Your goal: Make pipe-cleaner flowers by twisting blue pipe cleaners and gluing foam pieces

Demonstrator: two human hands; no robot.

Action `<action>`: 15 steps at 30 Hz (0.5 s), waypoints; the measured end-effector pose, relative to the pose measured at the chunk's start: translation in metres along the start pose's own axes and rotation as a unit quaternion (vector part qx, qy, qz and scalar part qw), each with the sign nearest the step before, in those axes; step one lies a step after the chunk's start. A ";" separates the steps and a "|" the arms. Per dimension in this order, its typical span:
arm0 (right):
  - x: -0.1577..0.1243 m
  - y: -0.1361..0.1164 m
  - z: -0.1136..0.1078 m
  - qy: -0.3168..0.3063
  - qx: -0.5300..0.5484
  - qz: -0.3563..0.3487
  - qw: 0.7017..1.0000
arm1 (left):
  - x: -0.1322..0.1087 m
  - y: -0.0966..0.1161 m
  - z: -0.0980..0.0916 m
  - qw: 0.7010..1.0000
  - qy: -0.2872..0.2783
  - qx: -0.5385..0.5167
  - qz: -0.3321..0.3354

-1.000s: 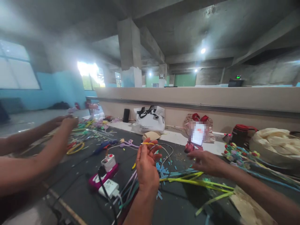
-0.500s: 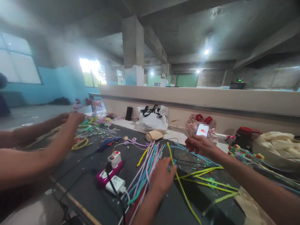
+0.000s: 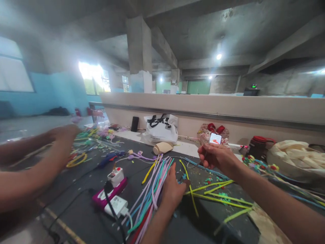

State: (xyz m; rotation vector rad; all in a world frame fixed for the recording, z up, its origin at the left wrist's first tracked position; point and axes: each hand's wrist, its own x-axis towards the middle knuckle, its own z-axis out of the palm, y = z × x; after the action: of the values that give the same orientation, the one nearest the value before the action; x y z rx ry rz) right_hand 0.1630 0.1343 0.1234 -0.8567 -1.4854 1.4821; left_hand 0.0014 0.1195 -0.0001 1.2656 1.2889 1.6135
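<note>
My left hand (image 3: 174, 188) rests over the table's middle, fingers stretched upward and thumb apart. It is beside a bundle of lilac, teal, blue and pink pipe cleaners (image 3: 152, 189). Just right of its thumb lies a yellow pipe cleaner (image 3: 191, 186), slanting across other yellow-green pipe cleaners (image 3: 220, 198). My right hand (image 3: 215, 156) is raised above the table with its fingertips pinched together. A thin dark thing shows at those fingertips, too small to name. Behind this hand a lit phone (image 3: 215, 138) leans against a patterned red-bowed bag (image 3: 203, 133).
A co-worker's blurred arms (image 3: 38, 162) reach in at left. A purple power strip (image 3: 100, 196) with white chargers (image 3: 119, 205) and cables stands left of the bundle. Behind are a white plastic bag (image 3: 161, 130), a tan cone-like piece (image 3: 162, 148) and a dark red-lidded flask (image 3: 257, 149).
The view has turned slightly right. My left fingers have straightened upward. My right hand has turned and lowered a little. The yellow pipe cleaner's lower end now shows farther up the table.
</note>
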 end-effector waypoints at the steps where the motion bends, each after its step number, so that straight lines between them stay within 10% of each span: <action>1: -0.003 -0.002 0.003 -0.017 0.006 -0.004 1.000 | -0.001 0.000 0.001 0.998 -0.013 0.032 0.045; 9: -0.033 -0.029 0.023 -0.112 0.066 -0.034 0.991 | -0.017 0.010 0.010 0.959 -0.113 0.192 0.177; 15: -0.037 -0.053 0.021 0.033 -0.059 -0.204 0.977 | -0.016 -0.017 0.008 0.925 -0.118 0.341 0.121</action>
State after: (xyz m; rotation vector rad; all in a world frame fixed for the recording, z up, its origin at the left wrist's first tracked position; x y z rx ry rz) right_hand 0.1637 0.0888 0.1734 -0.6145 -1.5988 1.0620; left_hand 0.0124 0.1114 -0.0202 2.0374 1.6526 1.1300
